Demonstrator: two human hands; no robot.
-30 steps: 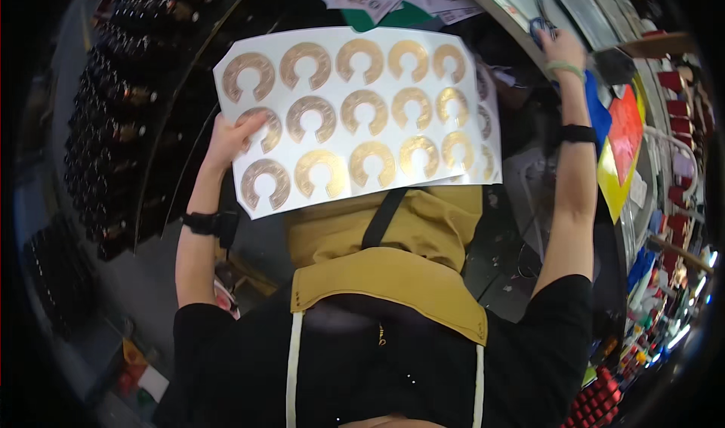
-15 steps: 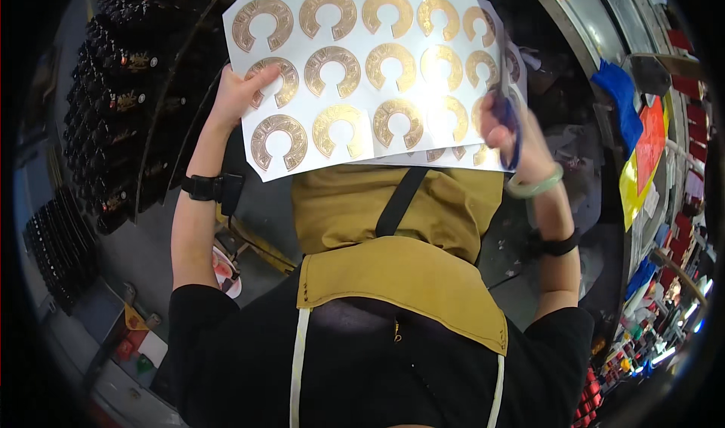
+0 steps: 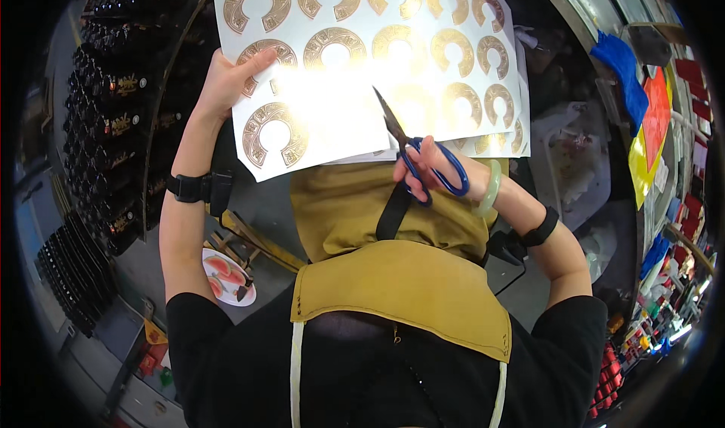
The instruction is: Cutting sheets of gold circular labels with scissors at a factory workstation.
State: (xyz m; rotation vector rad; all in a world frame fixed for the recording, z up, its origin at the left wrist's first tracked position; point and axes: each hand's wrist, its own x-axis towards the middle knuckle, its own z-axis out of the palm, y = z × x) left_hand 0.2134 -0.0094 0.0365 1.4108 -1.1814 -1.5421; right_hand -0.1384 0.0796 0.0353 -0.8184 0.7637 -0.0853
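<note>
My left hand grips the left edge of a white sheet, its thumb pressed on the top face. Gold horseshoe-shaped designs run across the sheet in rows, and strong glare washes out some in the middle. Part of a second similar sheet shows beneath its lower right edge. In my right hand are scissors with blue handles, my fingers through the loops. Their dark blades point up and left over the sheet's lower edge and look closed or nearly so.
Many dark objects with gold markings are stacked at left. A white oval piece with red shapes lies below my left forearm. To the right are a clear plastic tray and blue, red and yellow sheets. My mustard apron lies under the sheets.
My right hand with the scissors has moved left and down from the sheet's right edge to its lower middle. The sheet has shifted slightly up, and glare has spread across its middle.
</note>
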